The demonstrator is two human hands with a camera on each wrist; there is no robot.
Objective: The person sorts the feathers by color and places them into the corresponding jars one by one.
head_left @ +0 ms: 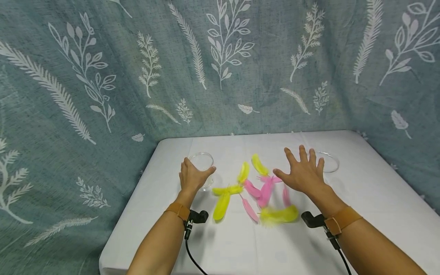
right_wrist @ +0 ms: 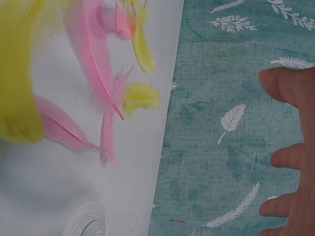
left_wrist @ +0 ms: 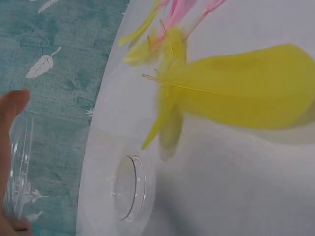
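Observation:
My left hand (head_left: pixel 194 175) holds a clear plastic cup (head_left: pixel 202 153) near its rim, thumb on one side and fingers on the other. In the left wrist view the cup's round base (left_wrist: pixel 130 189) shows near the white tabletop. My right hand (head_left: pixel 304 173) is raised with its fingers spread, holding nothing. Behind its fingers, partly hidden, is the rim of a second clear container (head_left: pixel 335 168); whether they touch I cannot tell. Between the hands lie several yellow feathers (head_left: pixel 221 206) and pink feathers (head_left: pixel 266 193), some overlapping.
A white cloth covers the table (head_left: pixel 233 244). Behind it and along the left hangs a green-blue curtain (head_left: pixel 261 68) with white leaf prints. Each wrist carries a strapped camera (head_left: pixel 198 217) with a black cable.

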